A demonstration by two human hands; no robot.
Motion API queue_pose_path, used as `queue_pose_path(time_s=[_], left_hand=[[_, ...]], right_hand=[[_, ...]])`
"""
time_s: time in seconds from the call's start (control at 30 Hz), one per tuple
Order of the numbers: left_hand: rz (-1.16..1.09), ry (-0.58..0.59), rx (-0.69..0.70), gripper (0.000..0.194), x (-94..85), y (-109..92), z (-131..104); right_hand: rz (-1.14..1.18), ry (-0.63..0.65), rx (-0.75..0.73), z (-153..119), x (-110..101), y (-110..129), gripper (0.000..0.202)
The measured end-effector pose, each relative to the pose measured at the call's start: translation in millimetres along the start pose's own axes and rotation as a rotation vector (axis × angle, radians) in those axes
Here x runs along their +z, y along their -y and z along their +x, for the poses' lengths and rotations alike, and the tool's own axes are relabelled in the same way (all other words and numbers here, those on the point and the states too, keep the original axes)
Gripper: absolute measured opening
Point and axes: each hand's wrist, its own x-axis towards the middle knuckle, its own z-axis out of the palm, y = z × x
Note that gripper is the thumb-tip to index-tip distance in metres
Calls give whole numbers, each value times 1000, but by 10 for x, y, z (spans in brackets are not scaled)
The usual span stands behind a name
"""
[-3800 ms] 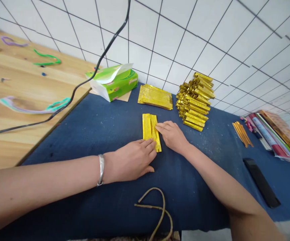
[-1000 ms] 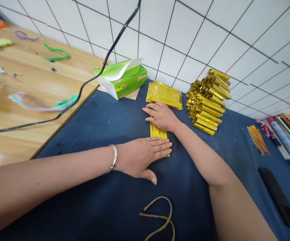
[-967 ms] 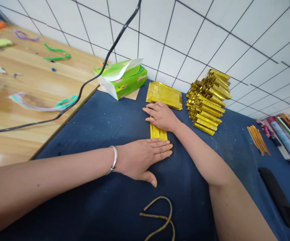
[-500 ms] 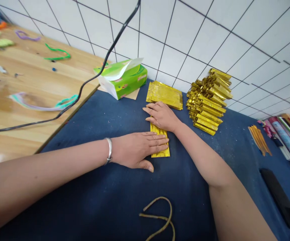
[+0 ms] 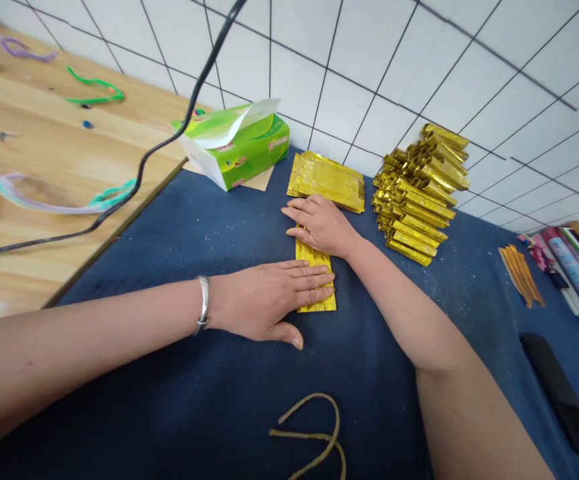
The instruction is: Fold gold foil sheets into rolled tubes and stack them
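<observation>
A strip of shiny gold foil paper (image 5: pixel 322 305) lies flat on the dark blue tabletop (image 5: pixel 209 387). Across its near half rests my left hand (image 5: pixel 264 297), palm down, fingers stretched out and thumb apart; a silver bangle circles the wrist. My right hand (image 5: pixel 322 227) lies over the far end of the same strip with its fingers spread, hiding that end. Just beyond my right hand is a flat stack of gold foil sheets (image 5: pixel 329 180). To its right stands a heap of folded gold foil strips (image 5: pixel 417 200).
A green tissue box (image 5: pixel 249 150) stands by the tiled wall. A black cable (image 5: pixel 172 137) hangs across the left side. A thin cord (image 5: pixel 337 427) lies near me. On the right are a black case (image 5: pixel 559 393), narrow orange-gold strips (image 5: pixel 522 275) and rolls (image 5: pixel 574 267).
The camera view has shifted slightly, so the table items sit a little farther left. Both hands stay flat on the gold foil strip, with hardly any movement against it.
</observation>
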Motion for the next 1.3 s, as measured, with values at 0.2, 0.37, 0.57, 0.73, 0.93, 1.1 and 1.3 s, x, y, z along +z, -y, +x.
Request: queue_pose_path(time_s=[0.2, 0.37, 0.57, 0.73, 0.93, 1.1, 1.3], left_hand=[[-22, 9, 10, 77, -40, 24, -2], [-51, -1, 19, 76, -36, 33, 0], [-61, -7, 19, 75, -17, 43, 0], [-46, -21, 33, 74, -7, 46, -1], [-104, -48, 38, 74, -2, 62, -19], [-268, -168, -2, 48, -74, 123, 2], [-220, -338, -158, 14, -49, 169, 100]], right_hand=[[-27, -28, -15, -6, 32, -109, 45], [-51, -65, -14, 36, 30, -173, 36], [59, -226, 58, -184, -242, 1, 29], [181, -202, 144, -621, -411, 285, 28], [212, -73, 181, -865, -273, 391, 30], [252, -78, 217, -873, -233, 376, 32], [271, -43, 226, -855, -281, 387, 33]])
